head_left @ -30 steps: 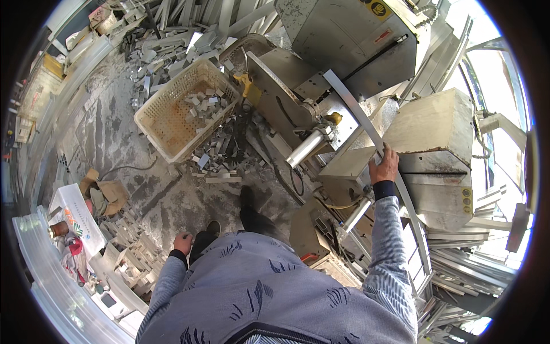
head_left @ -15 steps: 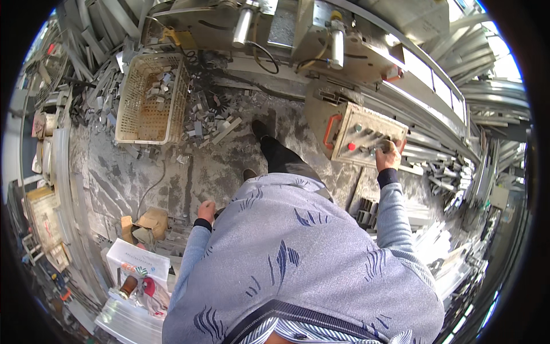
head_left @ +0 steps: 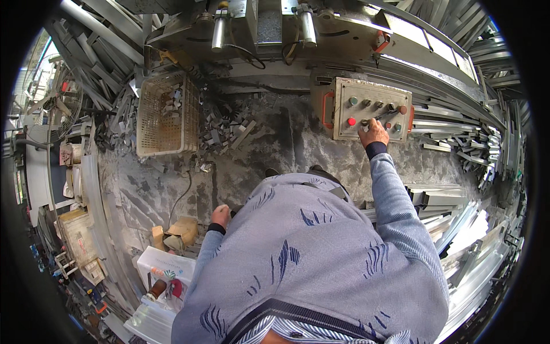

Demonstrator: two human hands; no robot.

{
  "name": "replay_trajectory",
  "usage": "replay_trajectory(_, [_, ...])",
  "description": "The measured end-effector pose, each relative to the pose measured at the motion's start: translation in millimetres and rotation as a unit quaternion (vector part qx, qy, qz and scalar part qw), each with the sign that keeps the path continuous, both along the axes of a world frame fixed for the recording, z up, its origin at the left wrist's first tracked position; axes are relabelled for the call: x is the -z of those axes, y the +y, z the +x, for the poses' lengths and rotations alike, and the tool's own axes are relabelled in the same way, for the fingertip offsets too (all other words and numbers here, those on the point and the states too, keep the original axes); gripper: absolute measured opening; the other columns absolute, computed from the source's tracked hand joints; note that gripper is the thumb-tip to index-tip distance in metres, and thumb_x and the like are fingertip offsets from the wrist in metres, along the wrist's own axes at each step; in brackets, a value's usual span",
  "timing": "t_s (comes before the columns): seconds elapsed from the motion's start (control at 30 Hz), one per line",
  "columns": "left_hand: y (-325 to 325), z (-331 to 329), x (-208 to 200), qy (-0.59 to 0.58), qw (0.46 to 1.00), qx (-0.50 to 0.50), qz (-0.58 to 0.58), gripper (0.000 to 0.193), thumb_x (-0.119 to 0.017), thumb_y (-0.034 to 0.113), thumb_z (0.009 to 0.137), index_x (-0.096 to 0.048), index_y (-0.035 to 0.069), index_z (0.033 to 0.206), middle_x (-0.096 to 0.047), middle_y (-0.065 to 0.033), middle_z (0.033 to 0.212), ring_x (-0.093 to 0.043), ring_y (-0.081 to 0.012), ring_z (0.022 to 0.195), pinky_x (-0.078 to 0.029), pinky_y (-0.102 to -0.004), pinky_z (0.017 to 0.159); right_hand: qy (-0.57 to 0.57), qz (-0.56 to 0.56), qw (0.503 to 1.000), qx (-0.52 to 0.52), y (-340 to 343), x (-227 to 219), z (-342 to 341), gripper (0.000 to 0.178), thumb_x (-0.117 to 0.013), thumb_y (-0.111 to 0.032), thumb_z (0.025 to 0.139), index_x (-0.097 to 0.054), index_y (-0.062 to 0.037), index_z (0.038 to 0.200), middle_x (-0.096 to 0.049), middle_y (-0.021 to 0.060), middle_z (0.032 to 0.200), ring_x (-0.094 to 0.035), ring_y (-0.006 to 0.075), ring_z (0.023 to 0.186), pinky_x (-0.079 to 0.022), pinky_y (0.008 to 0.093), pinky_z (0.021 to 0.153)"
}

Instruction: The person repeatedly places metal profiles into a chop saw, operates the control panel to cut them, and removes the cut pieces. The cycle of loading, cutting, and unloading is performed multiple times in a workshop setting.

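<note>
My right hand (head_left: 373, 134) reaches to the lower row of a control box (head_left: 372, 94), a pale panel with orange side handles. Its thumb and fingers are closed around a small dark knob (head_left: 364, 122), which they partly cover. Left of that knob sits a red push button (head_left: 351, 121). Several other knobs and buttons line the panel, among them a green button (head_left: 353, 101). My left hand (head_left: 220, 215) hangs low beside my body, fingers curled, with nothing visible in it; its palm side is hidden.
A machine (head_left: 338, 40) with two metal cylinders stands ahead. A cream plastic crate (head_left: 197, 114) holds metal offcuts, and more offcuts (head_left: 229, 135) litter the floor beside it. Long metal profiles (head_left: 458, 123) lie at right. A cardboard box (head_left: 182, 230) and a white box (head_left: 163, 262) are at lower left.
My right hand has shifted from the panel's right part to a knob nearer the red button. My legs have drawn in beneath me, and the box now appears squarer to me.
</note>
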State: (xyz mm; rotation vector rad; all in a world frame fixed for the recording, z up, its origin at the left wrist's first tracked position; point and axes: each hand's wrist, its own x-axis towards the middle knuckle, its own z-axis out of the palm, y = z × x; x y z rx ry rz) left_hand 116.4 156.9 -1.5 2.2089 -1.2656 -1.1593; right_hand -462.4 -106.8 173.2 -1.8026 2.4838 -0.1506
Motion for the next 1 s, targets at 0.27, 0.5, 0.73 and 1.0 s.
replay_trajectory(0.27, [2,-77,-5,0.048,0.997,0.039,0.046,0.03,-0.058,0.031,0.084,-0.067,0.007,0.099,-0.065,-0.0106,0.104,-0.06,-0.0258,0.099,-0.046,-0.0335,0.084,-0.013,0.007,0.994,-0.107,-13,13,-30,0.034,-0.072,-0.034,0.069,-0.056,-0.0079,0.084,-0.064,0.0094,0.086,-0.063,0.0279,0.083,-0.05,0.0394,0.071])
replay_trajectory(0.5, [23,-144,8,0.221,0.968,0.014,-0.118,0.02,-0.055,0.019,0.09,-0.067,0.007,0.1,-0.065,-0.0114,0.105,-0.061,-0.0253,0.1,-0.046,-0.0325,0.086,-0.005,0.019,0.997,-0.08,-20,23,-33,0.033,-0.06,-0.039,0.082,-0.055,-0.0064,0.079,-0.065,0.0147,0.075,-0.064,0.0324,0.074,-0.049,0.0437,0.066])
replay_trajectory(0.73, [46,-161,15,0.224,0.974,-0.037,0.013,0.023,-0.058,0.022,0.089,-0.066,0.005,0.101,-0.065,-0.0116,0.106,-0.06,-0.0247,0.1,-0.045,-0.0333,0.087,-0.131,-0.04,0.99,-0.038,2,21,-46,0.026,-0.059,-0.035,0.082,-0.057,-0.0092,0.08,-0.064,0.0157,0.075,-0.062,0.0358,0.073,-0.047,0.0456,0.065])
replay_trajectory(1.0, [51,-148,-4,0.307,0.95,0.048,-0.025,0.026,-0.054,0.022,0.089,-0.064,0.004,0.106,-0.061,-0.0113,0.112,-0.058,-0.0237,0.103,-0.045,-0.0341,0.088,-0.163,-0.141,0.975,0.054,64,42,-121,0.051,-0.064,-0.015,0.074,-0.047,-0.0106,0.121,-0.057,0.011,0.099,-0.058,0.028,0.092,-0.047,0.0383,0.077])
